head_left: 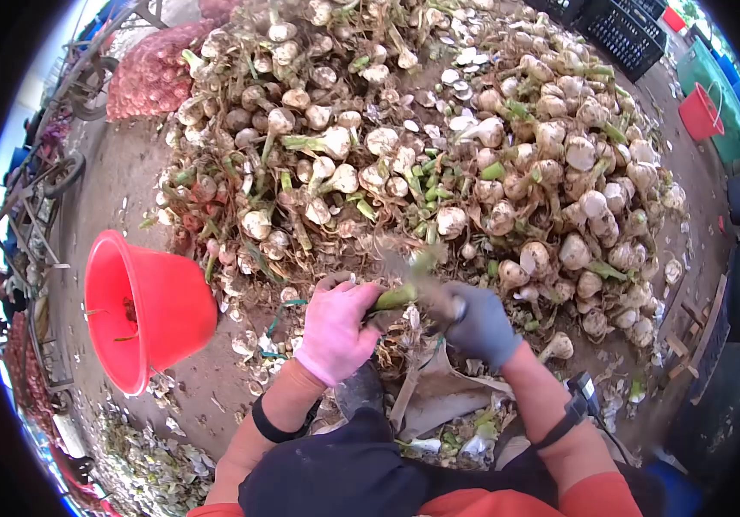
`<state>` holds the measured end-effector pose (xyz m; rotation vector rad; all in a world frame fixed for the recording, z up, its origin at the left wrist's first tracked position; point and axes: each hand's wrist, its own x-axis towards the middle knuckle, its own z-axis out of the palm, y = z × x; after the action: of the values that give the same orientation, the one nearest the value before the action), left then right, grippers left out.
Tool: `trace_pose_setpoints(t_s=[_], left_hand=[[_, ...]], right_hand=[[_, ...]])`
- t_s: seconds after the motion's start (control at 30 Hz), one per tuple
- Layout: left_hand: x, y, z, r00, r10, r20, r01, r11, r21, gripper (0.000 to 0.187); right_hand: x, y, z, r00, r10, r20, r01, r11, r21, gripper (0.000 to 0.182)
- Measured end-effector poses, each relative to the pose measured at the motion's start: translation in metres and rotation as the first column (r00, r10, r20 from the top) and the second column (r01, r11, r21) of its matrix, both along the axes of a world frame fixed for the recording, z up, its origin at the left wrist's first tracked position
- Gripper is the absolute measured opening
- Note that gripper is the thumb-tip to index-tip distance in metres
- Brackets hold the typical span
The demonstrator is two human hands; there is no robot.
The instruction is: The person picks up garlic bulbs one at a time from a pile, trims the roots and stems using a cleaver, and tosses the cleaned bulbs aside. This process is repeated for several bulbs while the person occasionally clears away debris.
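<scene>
My left hand (342, 330), in a pink glove, is closed round a thick green stalk (397, 297) in the middle of the view. On the right, my right hand (480, 326), in a grey glove, is closed round the handle of a tool (439, 300). The tool's blade is smeared by motion and lies close to the stalk. In front of both hands spreads a large heap of garlic bulbs (551, 138) with stalks and roots. A pale cloth (443, 392) lies below my hands, between my legs.
A red bucket (172, 302) lies tilted at the left. Behind it is a red net sack (153, 73) of bulbs. Black crates (624, 39) stand at the back right, near another red bucket (700, 115). Peelings (150, 452) cover the ground at the lower left.
</scene>
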<state>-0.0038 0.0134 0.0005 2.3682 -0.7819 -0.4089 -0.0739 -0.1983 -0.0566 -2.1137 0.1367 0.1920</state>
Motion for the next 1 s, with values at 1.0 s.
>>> trace_pose_setpoints(t_s=[1.0], left_hand=[[-0.01, -0.003, -0.032, 0.877, 0.028, -0.48, -0.272, 0.852, -0.447, 0.075]], right_hand=[[-0.008, 0.025, 0.047, 0.974, 0.226, -0.01, -0.224, 0.953, -0.204, 0.029]])
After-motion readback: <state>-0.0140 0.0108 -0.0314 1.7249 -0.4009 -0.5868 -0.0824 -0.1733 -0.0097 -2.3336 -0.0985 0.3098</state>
